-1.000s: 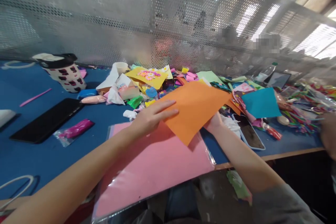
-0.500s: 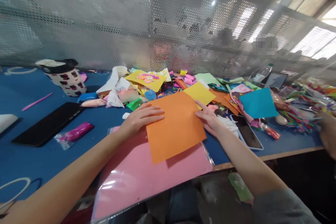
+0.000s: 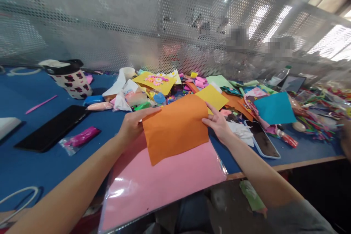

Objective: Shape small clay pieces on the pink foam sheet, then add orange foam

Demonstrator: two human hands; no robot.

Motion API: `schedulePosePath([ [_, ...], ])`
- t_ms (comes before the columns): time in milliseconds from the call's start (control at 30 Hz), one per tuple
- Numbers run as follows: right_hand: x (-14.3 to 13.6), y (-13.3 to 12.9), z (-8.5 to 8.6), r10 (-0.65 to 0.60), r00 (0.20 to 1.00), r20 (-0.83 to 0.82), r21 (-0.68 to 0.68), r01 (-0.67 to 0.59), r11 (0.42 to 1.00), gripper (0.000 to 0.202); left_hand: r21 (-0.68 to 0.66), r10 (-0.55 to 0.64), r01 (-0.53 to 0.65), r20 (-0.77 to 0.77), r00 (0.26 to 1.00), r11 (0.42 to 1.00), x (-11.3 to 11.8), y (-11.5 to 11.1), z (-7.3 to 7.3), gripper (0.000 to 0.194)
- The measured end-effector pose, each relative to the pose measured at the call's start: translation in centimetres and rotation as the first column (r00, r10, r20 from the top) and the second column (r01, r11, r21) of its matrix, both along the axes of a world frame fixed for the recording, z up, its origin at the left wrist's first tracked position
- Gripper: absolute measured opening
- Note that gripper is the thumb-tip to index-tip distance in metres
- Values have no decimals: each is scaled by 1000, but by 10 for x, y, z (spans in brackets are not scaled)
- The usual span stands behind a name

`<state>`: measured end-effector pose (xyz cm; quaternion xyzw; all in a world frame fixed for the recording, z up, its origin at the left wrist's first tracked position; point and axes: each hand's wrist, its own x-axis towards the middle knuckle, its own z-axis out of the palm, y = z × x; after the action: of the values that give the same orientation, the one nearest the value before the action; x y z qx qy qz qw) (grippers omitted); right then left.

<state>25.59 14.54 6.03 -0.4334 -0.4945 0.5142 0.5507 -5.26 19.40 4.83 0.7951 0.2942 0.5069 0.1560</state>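
Observation:
An orange sheet of craft paper [image 3: 175,128] is held between my two hands, its upper part curving back. My left hand [image 3: 134,122] pinches its left edge, with the fingertips partly behind the sheet. On the right edge, my right hand [image 3: 218,122] grips it between thumb and fingers. Under the sheet lies a pink sheet in a clear plastic sleeve [image 3: 164,186], which overhangs the front of the blue table [image 3: 109,139]. Just beyond is a yellow sheet [image 3: 212,97], partly covered by the orange one.
A patterned tumbler [image 3: 72,84], a black slab [image 3: 52,128] and a wrapped magenta clay pack [image 3: 82,137] stand or lie at left. Craft scraps pile along the perforated metal screen [image 3: 109,36]. A phone [image 3: 263,139] and a teal sheet [image 3: 275,108] lie at right.
My left hand has slid from lying on top of the orange sheet to gripping its left edge. The sheet now bends and tilts up; its lower edge has risen slightly.

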Motion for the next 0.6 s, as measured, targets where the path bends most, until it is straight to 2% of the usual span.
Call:
schedulePosePath([
  [67, -6, 4, 6, -39, 999, 9, 55, 39, 998, 78, -173, 15, 18, 184, 983, 985, 1, -6, 7, 22],
  [133, -13, 12, 11, -77, 997, 15, 122, 74, 990, 73, -400, 81, 112, 436, 896, 910, 1, -8, 12, 21],
  [200, -21, 22, 13, -87, 996, -5, 171, 87, 981, 70, -517, 153, 189, 547, 823, 835, 0, -6, 14, 25],
  [267, -31, 33, 10, -75, 996, -52, 182, 83, 980, 66, -581, 176, 240, 568, 804, 777, 0, -3, 14, 30],
  [433, -50, 55, -11, -128, 984, -125, 170, 148, 974, 59, -708, 146, 409, 581, 801, 575, 1, 2, 19, 48],
  [600, -48, 61, -22, -172, 983, -66, 183, 181, 966, 48, -699, 105, 616, 688, 718, 363, -1, 2, 22, 69],
])
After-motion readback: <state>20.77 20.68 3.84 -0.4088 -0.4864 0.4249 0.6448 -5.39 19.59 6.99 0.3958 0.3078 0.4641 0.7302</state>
